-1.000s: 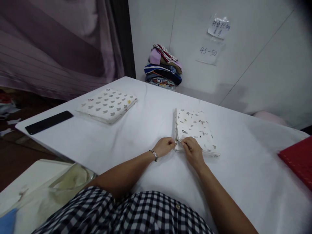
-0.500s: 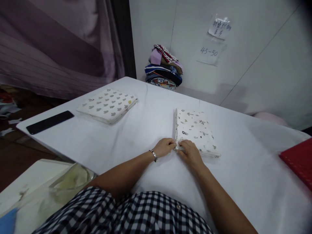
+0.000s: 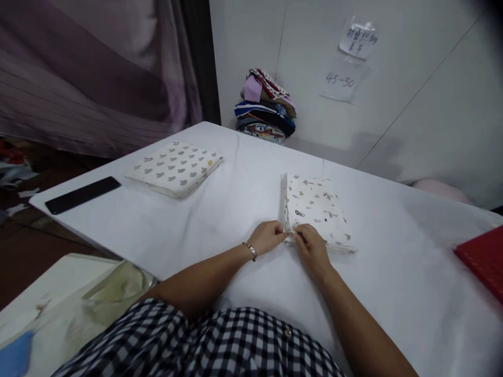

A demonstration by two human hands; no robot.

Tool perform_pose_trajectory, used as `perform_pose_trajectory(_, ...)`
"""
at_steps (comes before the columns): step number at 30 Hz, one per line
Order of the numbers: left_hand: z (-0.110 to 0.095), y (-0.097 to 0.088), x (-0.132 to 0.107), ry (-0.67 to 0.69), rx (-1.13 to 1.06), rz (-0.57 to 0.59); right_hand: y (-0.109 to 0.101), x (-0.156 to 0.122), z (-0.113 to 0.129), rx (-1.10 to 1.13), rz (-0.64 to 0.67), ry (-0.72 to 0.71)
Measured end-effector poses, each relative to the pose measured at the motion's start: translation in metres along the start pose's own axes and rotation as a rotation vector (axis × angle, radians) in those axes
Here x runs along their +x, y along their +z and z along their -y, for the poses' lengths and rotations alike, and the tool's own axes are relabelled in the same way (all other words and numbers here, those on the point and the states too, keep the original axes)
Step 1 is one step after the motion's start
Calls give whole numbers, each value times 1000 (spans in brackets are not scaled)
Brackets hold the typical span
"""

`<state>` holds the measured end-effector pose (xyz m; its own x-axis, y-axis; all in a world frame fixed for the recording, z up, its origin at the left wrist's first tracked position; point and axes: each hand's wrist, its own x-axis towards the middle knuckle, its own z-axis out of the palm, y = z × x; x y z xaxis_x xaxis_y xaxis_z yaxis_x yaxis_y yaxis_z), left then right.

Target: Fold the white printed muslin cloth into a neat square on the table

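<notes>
A folded white cloth with small dark prints (image 3: 316, 207) lies on the white table (image 3: 236, 209) in front of me. My left hand (image 3: 268, 235) pinches its near left corner, fingers curled closed. My right hand (image 3: 312, 246) rests against the same near edge, fingers closed on the corner of the folded cloth. A bracelet sits on my left wrist.
A second folded cloth with grey prints (image 3: 175, 167) lies at the left, beside a black phone (image 3: 81, 195). A pile of coloured fabrics (image 3: 267, 104) stands against the wall. A red cloth (image 3: 483, 259) lies at the right edge. Paper notes (image 3: 348, 57) hang on the wall.
Both hands stay at the near corner of the folded cloth, with small finger shifts. The view has tilted slightly.
</notes>
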<state>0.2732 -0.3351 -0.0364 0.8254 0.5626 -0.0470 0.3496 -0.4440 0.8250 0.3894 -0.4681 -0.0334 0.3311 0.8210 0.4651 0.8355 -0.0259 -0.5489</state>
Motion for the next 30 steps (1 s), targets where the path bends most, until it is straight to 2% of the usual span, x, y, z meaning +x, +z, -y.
perform_pose_trajectory(6,3,2,3,-3,6,16,1,0,-2,-205,112,-147)
perform_pose_trajectory(9,5,2,5,-13,-35,41,2,1,-3,-242,159,-153)
perform_pose_trajectory(14,6,0,5,-20,-165,92,2,1,-1,-220,140,-83)
perform_pose_trajectory(18,8,-1,6,-74,-249,138,0,1,-2,-33,99,59)
perform_pose_trajectory(20,9,-2,5,-53,-216,79,-2,1,-3,31,71,126)
perform_pose_trajectory(23,6,-2,4,-10,-111,0,-1,1,-5,28,67,149)
perform_pose_trajectory(30,-3,-2,-1,-15,42,8,-1,2,-3,48,49,149)
